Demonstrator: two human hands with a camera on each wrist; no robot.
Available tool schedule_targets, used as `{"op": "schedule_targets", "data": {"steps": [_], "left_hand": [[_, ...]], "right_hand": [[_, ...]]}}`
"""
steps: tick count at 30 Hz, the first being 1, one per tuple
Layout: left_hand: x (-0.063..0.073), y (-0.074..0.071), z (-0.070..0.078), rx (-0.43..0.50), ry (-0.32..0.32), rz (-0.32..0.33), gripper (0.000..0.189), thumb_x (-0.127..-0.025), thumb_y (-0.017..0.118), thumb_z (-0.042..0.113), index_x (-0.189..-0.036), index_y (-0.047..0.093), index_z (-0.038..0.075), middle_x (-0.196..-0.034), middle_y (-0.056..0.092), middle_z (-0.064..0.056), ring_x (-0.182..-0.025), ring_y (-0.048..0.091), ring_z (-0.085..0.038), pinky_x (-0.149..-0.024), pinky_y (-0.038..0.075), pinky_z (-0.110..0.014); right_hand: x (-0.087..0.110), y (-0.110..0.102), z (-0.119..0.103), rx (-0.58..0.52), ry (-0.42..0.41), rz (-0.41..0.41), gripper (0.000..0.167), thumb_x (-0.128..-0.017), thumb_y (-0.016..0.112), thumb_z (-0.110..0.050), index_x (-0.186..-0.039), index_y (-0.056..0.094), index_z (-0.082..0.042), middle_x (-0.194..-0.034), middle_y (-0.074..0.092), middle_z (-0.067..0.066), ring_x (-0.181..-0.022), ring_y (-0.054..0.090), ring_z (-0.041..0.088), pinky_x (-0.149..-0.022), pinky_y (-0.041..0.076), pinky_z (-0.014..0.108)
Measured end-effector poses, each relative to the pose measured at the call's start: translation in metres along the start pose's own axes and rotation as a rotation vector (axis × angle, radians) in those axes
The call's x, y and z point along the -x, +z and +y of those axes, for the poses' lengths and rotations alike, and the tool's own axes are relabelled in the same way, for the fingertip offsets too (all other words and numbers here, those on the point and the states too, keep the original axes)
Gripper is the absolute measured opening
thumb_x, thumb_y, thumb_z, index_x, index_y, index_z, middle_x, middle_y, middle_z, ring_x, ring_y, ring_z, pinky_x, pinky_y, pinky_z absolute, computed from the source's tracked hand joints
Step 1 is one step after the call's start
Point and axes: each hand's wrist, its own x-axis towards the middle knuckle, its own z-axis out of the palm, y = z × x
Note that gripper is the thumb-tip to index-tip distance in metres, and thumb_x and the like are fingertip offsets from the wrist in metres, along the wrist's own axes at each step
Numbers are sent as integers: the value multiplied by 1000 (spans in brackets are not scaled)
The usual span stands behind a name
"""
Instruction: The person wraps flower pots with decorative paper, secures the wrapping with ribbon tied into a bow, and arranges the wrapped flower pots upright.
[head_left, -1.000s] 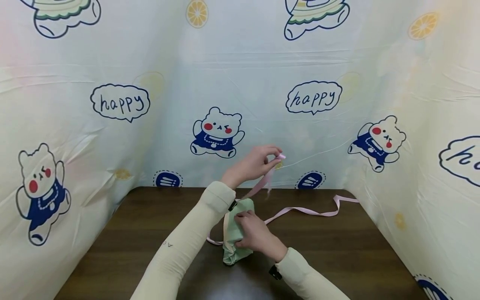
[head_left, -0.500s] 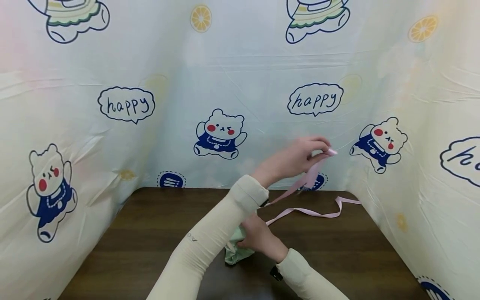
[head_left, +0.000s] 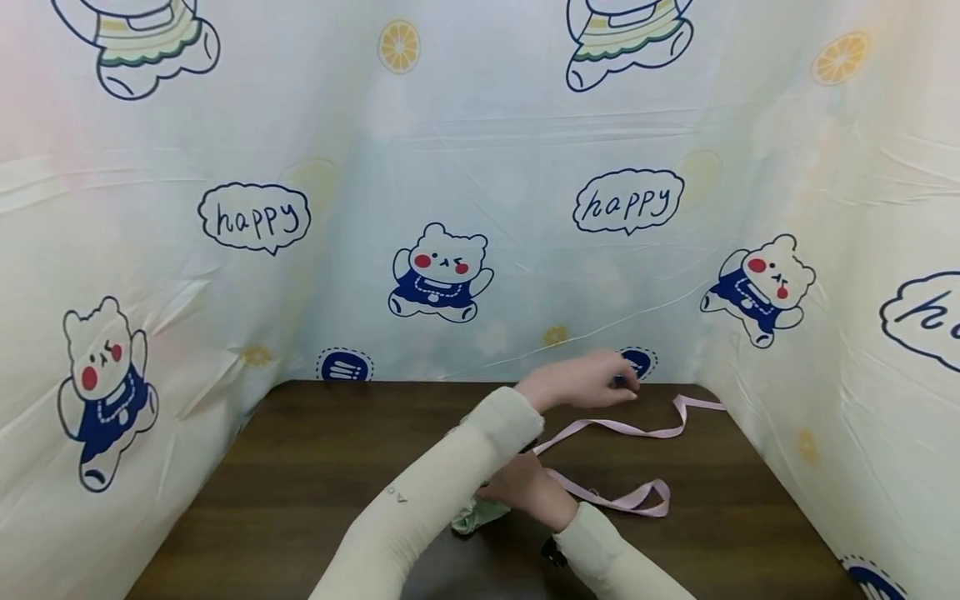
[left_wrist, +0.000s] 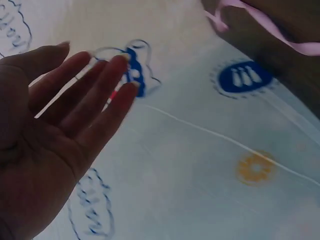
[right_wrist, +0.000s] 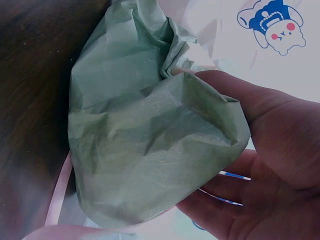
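A bundle wrapped in crumpled green paper (head_left: 478, 515) stands on the table, mostly hidden in the head view by the left sleeve. My right hand (head_left: 527, 490) holds it, and in the right wrist view the thumb presses on the green paper (right_wrist: 150, 150) with the fingers behind. A pink ribbon (head_left: 626, 429) runs from near the bundle to the table's right side. Another stretch of it lies folded in a loop to the right of my right hand. My left hand (head_left: 583, 381) reaches across above the ribbon, its fingers loosely extended and holding nothing in the left wrist view.
The dark wooden table (head_left: 337, 450) is enclosed at the back and sides by a pale printed curtain (head_left: 525, 275) with bears and lettering. My left forearm crosses over my right hand.
My left hand has carried the ribbon end rightward, let it go, and come down lower. The ribbon end now lies on the table. My right hand has stayed on the bundle.
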Motion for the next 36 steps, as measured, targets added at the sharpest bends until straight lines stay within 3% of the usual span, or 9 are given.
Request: {"op": "schedule_targets", "data": {"steps": [4,7,11,15,18,23,29,36], "left_hand": [[48,5,-34,102,-31,139,18,-103,58,14,-101,76,10,-95,73,-1,-80,63,-5,-76,50,-18],[91,13,-60,187,-98,223,18,-101,60,12,-88,73,14,-78,66,2,-66,55,-5,-65,48,-21],[148,32,-86,279,-180,296,20,-95,63,10,-77,67,18,-67,58,7,-60,50,-6,-58,45,-24],[198,62,-98,370,-226,287,12,-89,66,7,-80,68,14,-70,59,6,-61,52,-6,-58,48,-24],[223,87,-100,426,-238,242,8,-86,69,7,-93,68,12,-81,63,2,-66,57,-11,-62,52,-25],[237,112,-97,456,-224,252,30,-83,79,14,-109,63,16,-99,63,0,-77,63,-25,-70,56,-32],[238,112,-92,419,-202,247,45,-80,87,25,-116,61,18,-114,59,4,-89,59,-22,-78,56,-34],[235,118,-84,355,-208,292,53,-83,86,23,-131,63,22,-133,52,6,-116,54,-16,-95,53,-39]], "right_hand": [[-4,-4,0,23,78,-45,49,-75,89,-26,-114,65,-11,-98,64,-2,-81,54,11,-81,48,33],[-7,-5,1,110,34,-16,52,-71,92,-32,-111,68,-8,-107,71,5,-90,65,18,-87,55,36],[-10,-7,2,159,23,19,61,-68,94,-34,-117,69,-6,-122,70,8,-105,66,23,-87,57,37],[-10,-3,2,101,43,17,70,-67,94,-32,-126,67,-7,-131,67,6,-121,62,25,-94,55,39],[-8,0,2,65,68,-1,71,-67,94,-32,-128,66,-9,-133,67,6,-120,62,25,-91,56,40],[-6,1,1,36,111,-33,62,-68,95,-30,-120,68,-13,-125,69,2,-110,64,20,-83,57,40],[-3,-1,2,-33,124,-26,62,-68,95,-30,-120,67,-14,-115,70,-3,-98,64,15,-79,56,40],[0,0,4,-120,138,-9,75,-69,95,-29,-133,60,-13,-132,64,0,-120,59,21,-85,56,41]]}}
